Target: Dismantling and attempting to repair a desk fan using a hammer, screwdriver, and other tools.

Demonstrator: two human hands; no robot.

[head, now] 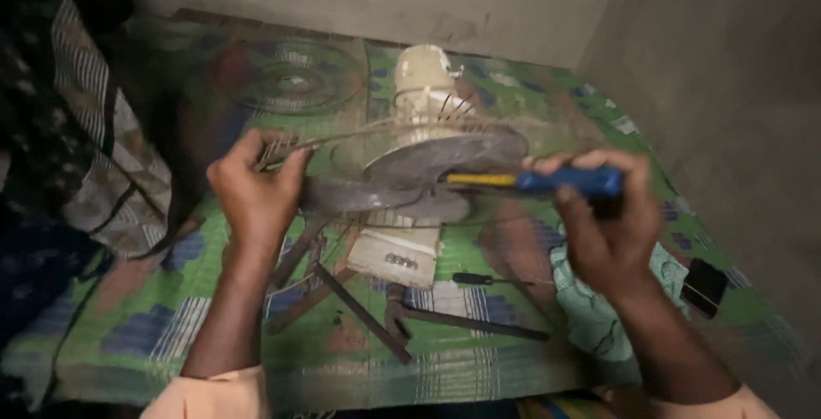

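A cream table fan (pixel 421 94) lies on a green patterned cloth (pixel 128 316), its grey blades (pixel 428 167) exposed inside a thin wire guard (pixel 342 138). My left hand (pixel 254 190) grips the left edge of the wire guard. My right hand (pixel 603 222) holds a screwdriver with a blue and yellow handle (pixel 547 181), its tip pointing left toward the blade hub. The fan's white base (pixel 395 252) sits between my forearms.
A detached round fan guard (pixel 295 77) lies at the back left. Dark pliers (pixel 410 312) and a small black screwdriver (pixel 487 280) rest in front of the fan. A black phone (pixel 704 286) lies at the right. Patterned fabric (pixel 94 154) hangs at the left; walls close in behind and right.
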